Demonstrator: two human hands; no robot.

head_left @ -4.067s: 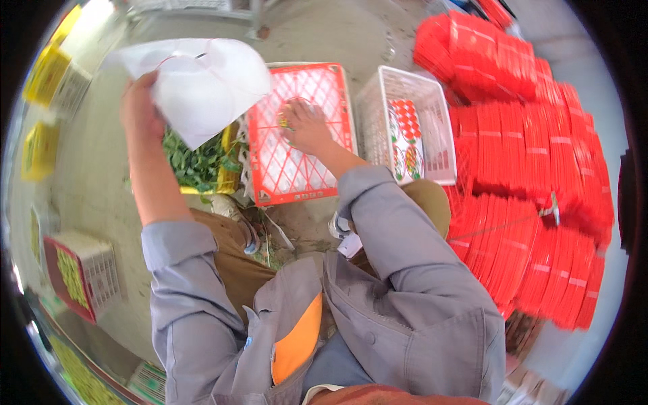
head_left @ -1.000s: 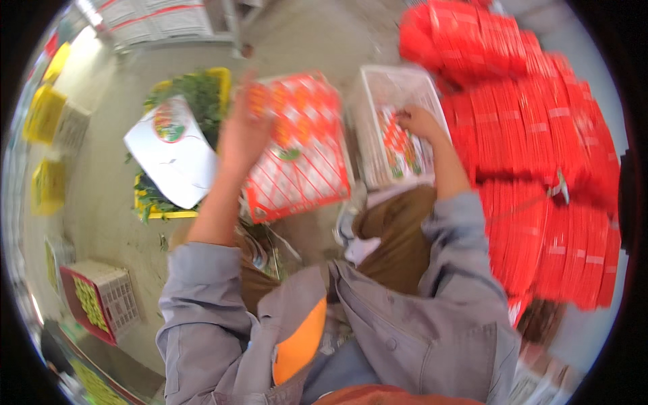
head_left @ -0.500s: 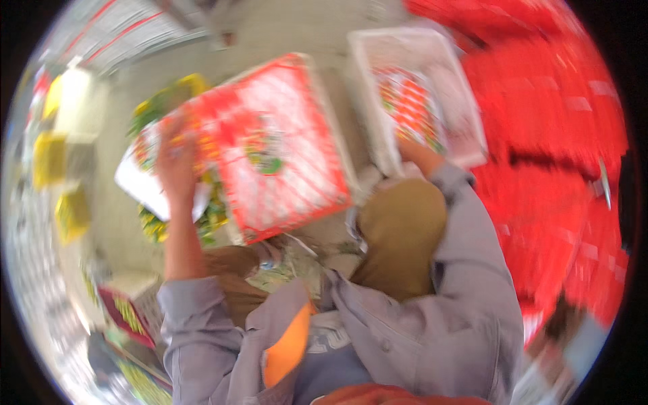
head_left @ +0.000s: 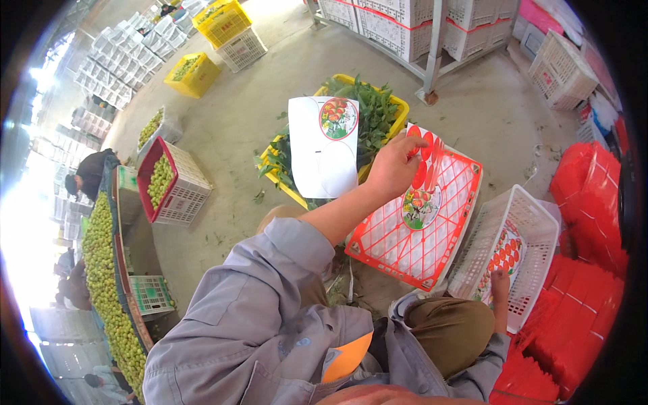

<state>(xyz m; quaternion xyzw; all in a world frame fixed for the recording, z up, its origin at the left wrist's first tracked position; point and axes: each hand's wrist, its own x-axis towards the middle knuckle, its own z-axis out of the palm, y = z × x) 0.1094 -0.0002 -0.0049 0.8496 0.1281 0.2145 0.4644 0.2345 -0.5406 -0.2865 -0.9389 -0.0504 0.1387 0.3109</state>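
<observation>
The curled left hand (head_left: pixel 395 170) pinches a sticker sheet (head_left: pixel 421 177) beside it; the right hand (head_left: pixel 500 285) is curled, its hold unclear

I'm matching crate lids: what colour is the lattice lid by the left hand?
The lattice lid is red, seen best in the head view.

1. The left hand (head_left: pixel 391 169) hides part of the label sheet (head_left: pixel 423 208); how its fingertips meet the sheet is unclear.
2. The right hand (head_left: pixel 499 283) shows its fingers poorly, so its hold cannot be told.
3. The left wall of the white basket (head_left: pixel 480 233) partly hides the printed sheets (head_left: pixel 509 251) inside.
4. A white paper (head_left: pixel 307 162) covers some leaves (head_left: pixel 378 111).
5. The view's edge cuts off the red bundles (head_left: pixel 594 189) and, above, the metal rack (head_left: pixel 435 54).
6. At far left, a person (head_left: pixel 94 172) is too small to make out clearly.
</observation>
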